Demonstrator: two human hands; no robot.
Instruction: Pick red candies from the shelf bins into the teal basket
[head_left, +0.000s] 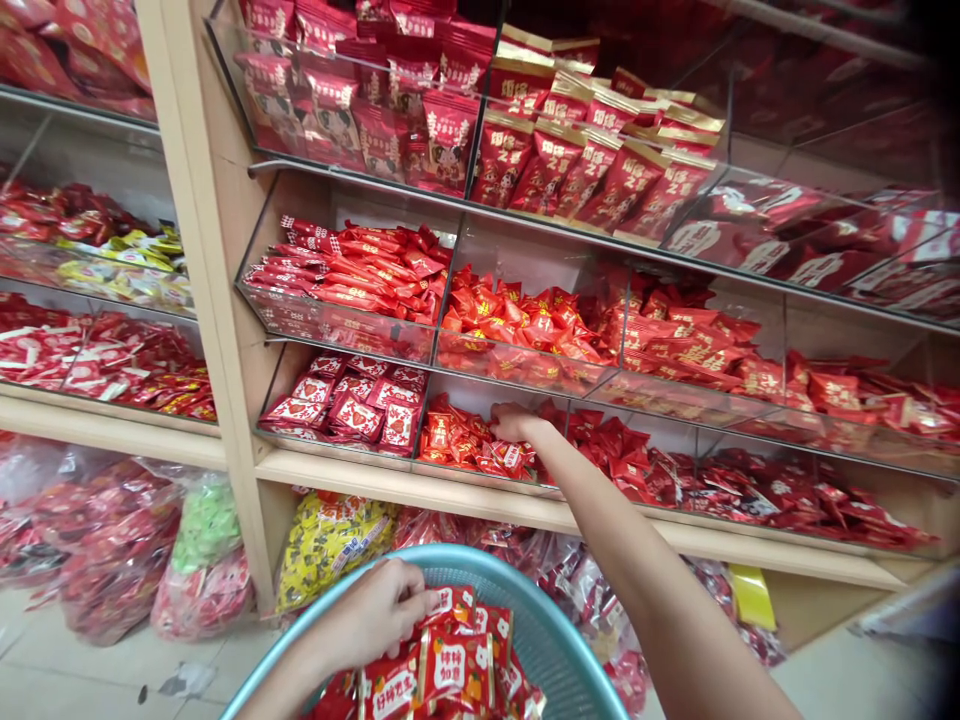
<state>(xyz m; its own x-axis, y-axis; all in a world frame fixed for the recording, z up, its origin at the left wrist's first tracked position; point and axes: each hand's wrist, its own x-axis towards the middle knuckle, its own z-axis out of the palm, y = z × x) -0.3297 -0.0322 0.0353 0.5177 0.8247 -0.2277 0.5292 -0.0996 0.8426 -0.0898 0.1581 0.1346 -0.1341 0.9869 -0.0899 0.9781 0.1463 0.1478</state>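
Note:
My right hand (514, 421) reaches up into a clear bin (487, 474) on the lowest shelf, its fingers curled down among small red snack packets (469, 442); what they grip is hidden. My left hand (379, 610) rests low in front of me at the rim of a teal plastic basket (559, 640). Its fingers are closed on red packets (442, 665) lying in the basket.
Wooden shelving (217, 330) carries tiers of clear bins with red packets, several compartments side by side. Below the shelf stand clear bags of sweets: yellow (330, 540), green (206, 525) and red (112, 550). A pale tiled floor (67, 670) lies at the left.

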